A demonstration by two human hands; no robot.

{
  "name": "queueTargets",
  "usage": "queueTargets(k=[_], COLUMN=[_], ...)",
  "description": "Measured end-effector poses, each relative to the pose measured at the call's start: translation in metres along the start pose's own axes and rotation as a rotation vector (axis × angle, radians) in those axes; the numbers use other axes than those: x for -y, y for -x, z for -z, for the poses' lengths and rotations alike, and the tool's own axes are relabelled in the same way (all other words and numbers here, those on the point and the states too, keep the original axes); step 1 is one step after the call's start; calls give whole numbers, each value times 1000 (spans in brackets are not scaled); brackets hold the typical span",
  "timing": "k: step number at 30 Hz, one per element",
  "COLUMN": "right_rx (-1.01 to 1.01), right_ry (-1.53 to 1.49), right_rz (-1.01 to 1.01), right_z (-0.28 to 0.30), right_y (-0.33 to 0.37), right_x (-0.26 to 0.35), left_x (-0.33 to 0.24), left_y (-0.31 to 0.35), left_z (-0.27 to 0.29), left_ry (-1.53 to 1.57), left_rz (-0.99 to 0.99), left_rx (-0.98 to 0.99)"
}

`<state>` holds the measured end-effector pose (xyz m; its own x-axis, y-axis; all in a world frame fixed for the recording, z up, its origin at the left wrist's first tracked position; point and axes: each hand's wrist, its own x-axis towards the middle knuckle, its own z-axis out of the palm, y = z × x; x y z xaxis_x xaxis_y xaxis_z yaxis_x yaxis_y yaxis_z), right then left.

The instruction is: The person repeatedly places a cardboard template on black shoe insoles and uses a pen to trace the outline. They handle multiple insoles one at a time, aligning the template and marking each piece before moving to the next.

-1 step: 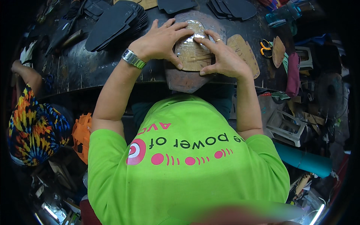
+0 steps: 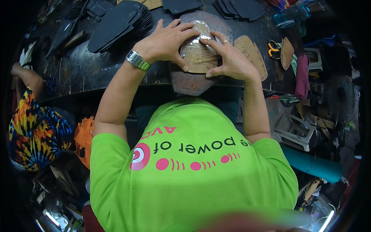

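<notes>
A brown, rounded template [image 2: 199,65], with shiny clear tape and marks on its upper part, lies on a worn board [image 2: 190,86] at the table's near edge. Both hands rest on it from either side. My left hand [image 2: 170,41] has its fingers spread, thumb at the template's lower left edge and index finger across its upper part. From the right, my right hand [image 2: 232,58] lays its fingers over the template's side, its thumb apart at the lower right edge. Fingers of both hands nearly meet near the tape. Whatever lies beneath the template is hidden.
Stacks of black cut sheets [image 2: 118,29] lie at the back left, with another black stack [image 2: 239,8] at the back right. To the right are a brown pattern piece [image 2: 251,56], orange-handled scissors [image 2: 274,50] and a teal bottle [image 2: 291,16]. A person in a colourful shirt [image 2: 38,133] is at left.
</notes>
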<state>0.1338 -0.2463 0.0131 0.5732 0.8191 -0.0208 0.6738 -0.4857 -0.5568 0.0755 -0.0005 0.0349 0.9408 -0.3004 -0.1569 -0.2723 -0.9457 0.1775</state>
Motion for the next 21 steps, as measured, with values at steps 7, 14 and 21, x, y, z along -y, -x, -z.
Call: queueTargets(k=[7,14,21], right_rx=[-363,-675,-308], right_ry=[-743,-786,-950], right_rz=[-284,-138,-132], right_z=[-9,-8,0], right_y=[-6,6,24], right_x=[-26,-29,-21], left_x=[-12,-20,-16], left_y=[-5,-21,-11], left_z=[14,21,6], left_ry=[-127,-8,-28], left_rz=[-71,-111,-235], left_rx=[9,157,-4])
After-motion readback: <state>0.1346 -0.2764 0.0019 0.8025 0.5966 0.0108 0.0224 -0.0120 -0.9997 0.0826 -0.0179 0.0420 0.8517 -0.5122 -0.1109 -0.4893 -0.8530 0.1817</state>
